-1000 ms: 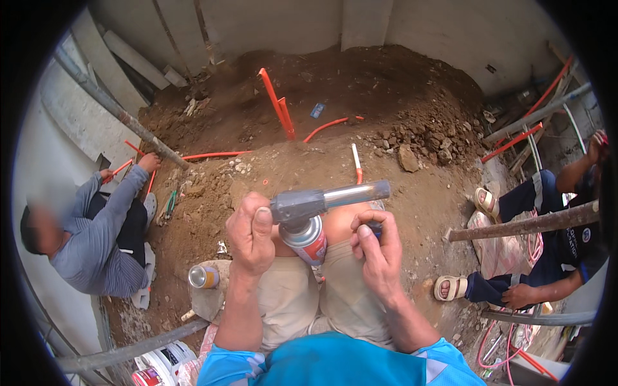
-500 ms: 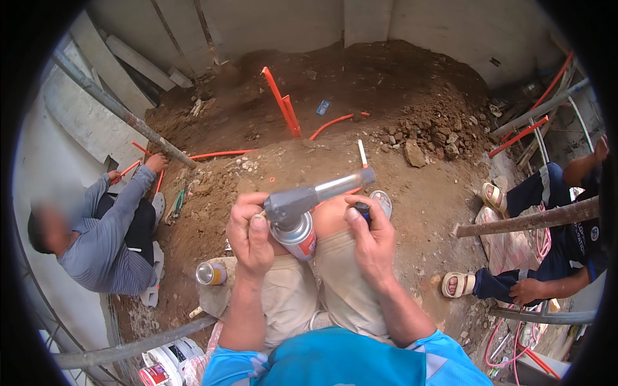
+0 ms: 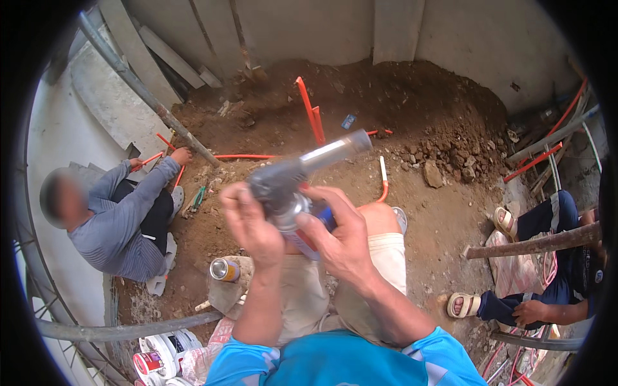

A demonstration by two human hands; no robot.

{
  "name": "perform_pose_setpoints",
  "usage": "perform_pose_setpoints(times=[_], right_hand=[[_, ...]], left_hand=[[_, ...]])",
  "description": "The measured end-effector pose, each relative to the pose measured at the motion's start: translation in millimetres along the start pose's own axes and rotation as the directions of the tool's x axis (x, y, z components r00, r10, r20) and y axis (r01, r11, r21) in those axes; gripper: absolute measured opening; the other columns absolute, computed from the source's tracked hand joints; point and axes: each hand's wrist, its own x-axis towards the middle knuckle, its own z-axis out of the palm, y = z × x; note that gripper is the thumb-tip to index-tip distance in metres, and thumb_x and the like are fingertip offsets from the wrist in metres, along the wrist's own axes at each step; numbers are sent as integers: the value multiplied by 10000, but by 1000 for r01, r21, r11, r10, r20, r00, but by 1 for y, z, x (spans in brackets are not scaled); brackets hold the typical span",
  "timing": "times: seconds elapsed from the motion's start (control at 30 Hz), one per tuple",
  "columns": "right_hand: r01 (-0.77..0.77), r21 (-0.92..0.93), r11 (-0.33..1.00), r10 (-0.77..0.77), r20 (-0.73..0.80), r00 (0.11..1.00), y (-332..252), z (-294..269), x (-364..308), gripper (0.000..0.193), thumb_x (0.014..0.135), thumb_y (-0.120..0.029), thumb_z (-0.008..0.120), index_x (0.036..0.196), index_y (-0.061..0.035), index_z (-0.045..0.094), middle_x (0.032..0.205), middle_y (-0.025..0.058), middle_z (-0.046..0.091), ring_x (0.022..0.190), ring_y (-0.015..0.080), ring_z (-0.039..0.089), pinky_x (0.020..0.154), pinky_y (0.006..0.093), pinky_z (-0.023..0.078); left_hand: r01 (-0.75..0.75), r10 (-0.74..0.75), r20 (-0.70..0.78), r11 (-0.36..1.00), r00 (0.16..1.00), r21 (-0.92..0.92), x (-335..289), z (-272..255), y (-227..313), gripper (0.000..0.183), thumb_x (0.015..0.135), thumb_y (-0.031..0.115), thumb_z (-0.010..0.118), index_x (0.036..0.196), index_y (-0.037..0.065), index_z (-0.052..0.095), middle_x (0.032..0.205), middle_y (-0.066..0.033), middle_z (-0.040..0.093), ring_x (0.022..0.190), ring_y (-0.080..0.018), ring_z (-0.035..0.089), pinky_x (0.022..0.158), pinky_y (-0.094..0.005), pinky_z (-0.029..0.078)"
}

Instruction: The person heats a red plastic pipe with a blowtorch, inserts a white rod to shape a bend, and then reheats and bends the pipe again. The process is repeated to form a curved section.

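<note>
A gas torch (image 3: 278, 183) with a dark grey body and a metal nozzle sits on top of a gas canister (image 3: 305, 243), tilted in front of my knees. The nozzle points up and to the right. My left hand (image 3: 252, 225) grips the torch body from its left side. Round the canister's neck, just below the torch head, my right hand (image 3: 341, 239) is closed. Something blue (image 3: 326, 217) shows by its fingers; whether it is a separate small object or part of the canister is unclear. Motion blurs the torch and fingers slightly.
Another small can (image 3: 224, 269) stands left of my knee. A person (image 3: 129, 222) crouches at left, holding orange pipe, near green-handled pliers (image 3: 199, 197). Someone's sandalled foot (image 3: 463, 305) is at right. Orange pipes (image 3: 311, 110) rise from the soil. Metal bars (image 3: 129, 331) cross both sides.
My right hand, apart from the torch before with a small dark-and-blue object in its fingers, has moved left onto the canister. The torch has tilted more. The view has shifted.
</note>
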Motion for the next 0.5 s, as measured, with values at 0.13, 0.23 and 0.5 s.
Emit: perform_pose_setpoints(times=[0.13,0.23,0.5], right_hand=[[178,47,983,-182,100,978,-47,38,33,408,991,-147,797,1332,45,682,1228,219,702,1088,342,715,955,420,565],[289,47,956,-293,136,946,-53,71,41,383,980,-140,807,1291,54,694,1212,226,709,1096,374,727,942,445,573],[250,68,966,-258,165,952,-27,116,28,358,969,-141,821,1249,56,715,1198,232,725,1078,393,736,948,443,579]], left_hand=[[-185,184,-28,979,983,-86,51,-6,67,259,1219,300,485,1154,57,548,1082,-35,588,979,-107,547,897,-297,470],[-182,181,-87,983,980,-3,60,-40,72,300,1224,328,463,1132,57,554,1054,-34,594,971,-109,555,907,-289,464],[-246,265,-99,954,959,171,58,-90,55,343,1229,346,453,1140,37,571,1059,-24,552,971,-106,520,913,-301,452]])
